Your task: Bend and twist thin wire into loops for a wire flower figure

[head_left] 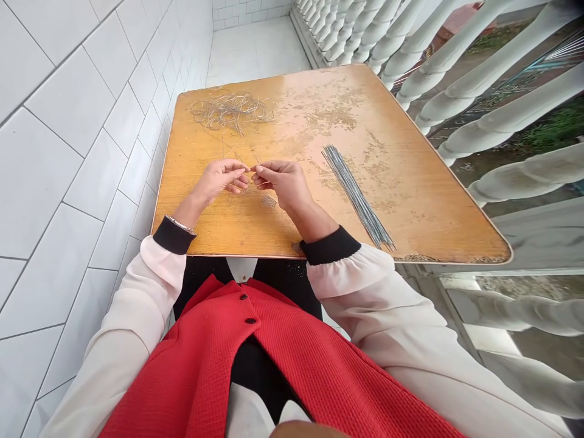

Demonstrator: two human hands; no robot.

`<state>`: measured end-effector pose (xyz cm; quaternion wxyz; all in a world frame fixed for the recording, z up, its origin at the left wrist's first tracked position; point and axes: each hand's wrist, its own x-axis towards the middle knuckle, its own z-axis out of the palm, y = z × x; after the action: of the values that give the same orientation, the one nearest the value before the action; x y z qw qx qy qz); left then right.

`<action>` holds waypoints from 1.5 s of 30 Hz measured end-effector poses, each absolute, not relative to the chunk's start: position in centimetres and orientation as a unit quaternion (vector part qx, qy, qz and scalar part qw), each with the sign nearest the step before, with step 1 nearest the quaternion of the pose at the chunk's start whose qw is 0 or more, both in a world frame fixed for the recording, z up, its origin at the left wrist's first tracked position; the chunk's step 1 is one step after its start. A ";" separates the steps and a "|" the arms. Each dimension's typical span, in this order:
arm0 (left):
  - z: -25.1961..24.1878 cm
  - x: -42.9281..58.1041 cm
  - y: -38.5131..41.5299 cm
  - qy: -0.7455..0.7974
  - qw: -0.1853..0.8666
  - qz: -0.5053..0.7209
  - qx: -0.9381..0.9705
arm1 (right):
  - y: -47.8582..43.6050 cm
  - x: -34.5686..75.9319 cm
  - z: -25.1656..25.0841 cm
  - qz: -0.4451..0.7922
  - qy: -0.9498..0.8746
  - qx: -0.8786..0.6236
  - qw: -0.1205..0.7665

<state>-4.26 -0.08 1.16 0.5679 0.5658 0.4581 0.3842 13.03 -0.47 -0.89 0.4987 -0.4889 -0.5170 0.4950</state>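
My left hand (227, 176) and my right hand (280, 179) meet above the near left part of the wooden table (292, 234). Thumb and fingers of both are pinched on thin wire, whose fine ends stick out around the fingertips; how the strands join is too small to tell. A small heap of short wire bits (269, 201) lies just under my right hand. Beyond my left hand spreads a loose tangle of thin wire (232, 112). To the right of my right hand rests a bundle of straight grey wires (358, 198), lying slantwise.
A white tiled wall (91, 152) runs close along the table's left side. White balusters (456, 91) stand along the right side, with ground and greenery behind them. The tabletop's finish is worn in patches. A pale floor (250, 48) stretches beyond the far edge.
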 end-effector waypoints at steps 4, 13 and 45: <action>1.0 -4.2 -0.2 0.444 0.609 0.388 0.531 | -0.7 13.3 -0.5 0.512 -0.515 -0.474 0.497; 1.0 -4.2 -0.1 0.473 0.585 0.419 0.508 | -0.7 13.7 -0.1 0.591 -0.480 -0.422 0.491; -0.1 -3.4 0.3 0.469 0.468 0.411 0.626 | -0.6 12.8 -0.7 0.482 -0.559 -0.477 0.477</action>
<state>-3.44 0.33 -0.12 0.4679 0.6262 0.4690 0.4112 12.84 -0.55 -0.70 0.4767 -0.4774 -0.5589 0.4822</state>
